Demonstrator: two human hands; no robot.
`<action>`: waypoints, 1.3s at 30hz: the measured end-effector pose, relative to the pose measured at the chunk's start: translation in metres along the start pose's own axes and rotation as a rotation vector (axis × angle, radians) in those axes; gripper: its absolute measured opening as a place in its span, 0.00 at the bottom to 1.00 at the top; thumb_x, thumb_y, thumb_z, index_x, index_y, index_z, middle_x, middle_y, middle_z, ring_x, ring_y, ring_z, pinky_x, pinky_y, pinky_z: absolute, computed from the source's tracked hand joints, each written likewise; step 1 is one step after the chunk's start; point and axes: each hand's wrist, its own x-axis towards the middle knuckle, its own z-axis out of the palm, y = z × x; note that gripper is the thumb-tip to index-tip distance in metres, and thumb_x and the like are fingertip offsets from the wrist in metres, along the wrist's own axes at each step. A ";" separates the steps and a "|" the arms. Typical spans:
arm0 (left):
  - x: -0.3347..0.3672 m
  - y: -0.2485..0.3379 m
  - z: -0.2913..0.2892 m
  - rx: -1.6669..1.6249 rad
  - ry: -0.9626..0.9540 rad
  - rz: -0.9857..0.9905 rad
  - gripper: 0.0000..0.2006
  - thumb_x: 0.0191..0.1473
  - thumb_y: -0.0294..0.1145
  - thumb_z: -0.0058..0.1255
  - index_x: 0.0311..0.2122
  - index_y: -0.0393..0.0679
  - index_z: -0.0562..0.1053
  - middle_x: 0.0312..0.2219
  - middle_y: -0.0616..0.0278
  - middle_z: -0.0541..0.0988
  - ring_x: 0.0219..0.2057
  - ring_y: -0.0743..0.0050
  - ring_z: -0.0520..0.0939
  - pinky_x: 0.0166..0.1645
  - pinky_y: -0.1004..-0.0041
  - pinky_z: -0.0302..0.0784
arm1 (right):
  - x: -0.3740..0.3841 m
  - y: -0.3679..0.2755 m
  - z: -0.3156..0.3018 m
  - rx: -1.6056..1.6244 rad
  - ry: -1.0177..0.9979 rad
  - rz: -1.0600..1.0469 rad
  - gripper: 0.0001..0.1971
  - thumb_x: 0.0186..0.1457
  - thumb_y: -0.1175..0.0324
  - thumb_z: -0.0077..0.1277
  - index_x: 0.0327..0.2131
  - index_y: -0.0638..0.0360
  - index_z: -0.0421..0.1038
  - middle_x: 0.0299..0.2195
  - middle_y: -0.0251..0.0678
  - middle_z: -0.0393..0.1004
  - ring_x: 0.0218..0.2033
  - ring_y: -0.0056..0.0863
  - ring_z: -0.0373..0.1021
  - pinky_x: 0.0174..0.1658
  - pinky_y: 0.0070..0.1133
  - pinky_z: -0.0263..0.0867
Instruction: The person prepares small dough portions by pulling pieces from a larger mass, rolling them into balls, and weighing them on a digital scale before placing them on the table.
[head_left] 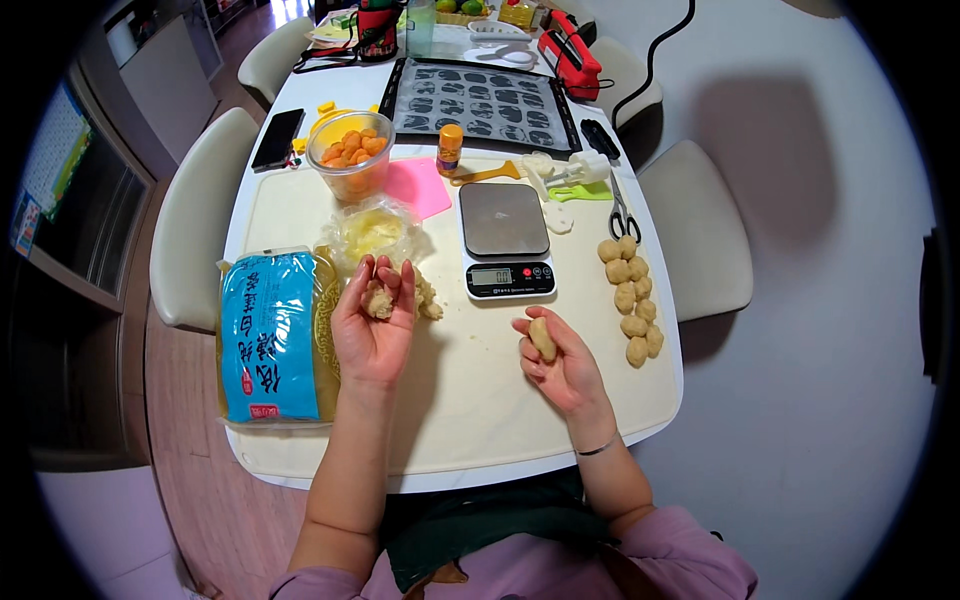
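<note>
My left hand point(375, 335) is turned palm up with its fingers curled round a rough lump of pale dough point(378, 300). More crumbly dough point(428, 302) lies just beyond it on the cream mat, partly hidden by the fingers. In my right hand point(562, 368) a smooth, oblong piece of dough point(542, 340) is held between thumb and fingers. Between and beyond both hands stands a kitchen scale point(506, 222) with nothing on its metal plate. Several rounded dough balls point(636, 326) sit grouped at the right of the mat.
A blue-labelled bag point(270, 340) lies left; a plastic-wrapped bowl point(375, 235) and a tub of orange balls point(350, 150) stand beyond. Farther back are a small bottle point(450, 148), scissors point(622, 222), a lined baking tray point(480, 100) and a phone point(278, 138).
</note>
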 end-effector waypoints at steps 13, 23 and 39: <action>0.000 -0.002 -0.001 0.021 0.009 -0.010 0.06 0.55 0.23 0.46 0.37 0.35 0.71 0.32 0.57 0.75 0.31 0.74 0.77 0.56 0.64 0.69 | 0.001 0.010 -0.004 -0.164 -0.107 0.124 0.21 0.61 0.56 0.40 0.20 0.61 0.65 0.19 0.34 0.64 0.14 0.15 0.55 0.12 0.10 0.45; -0.002 -0.006 0.004 0.080 0.088 0.014 0.05 0.55 0.24 0.45 0.37 0.35 0.71 0.28 0.61 0.73 0.30 0.78 0.76 0.55 0.66 0.69 | 0.004 0.018 -0.020 0.101 -0.250 0.037 0.25 0.62 0.55 0.36 0.13 0.56 0.56 0.13 0.33 0.60 0.11 0.18 0.50 0.13 0.14 0.42; 0.002 -0.004 -0.006 0.038 -0.001 -0.044 0.06 0.55 0.24 0.45 0.37 0.37 0.71 0.32 0.57 0.76 0.30 0.74 0.77 0.55 0.64 0.69 | 0.007 0.007 -0.029 0.153 -0.355 0.100 0.23 0.61 0.51 0.37 0.20 0.58 0.61 0.25 0.37 0.68 0.15 0.17 0.53 0.12 0.11 0.46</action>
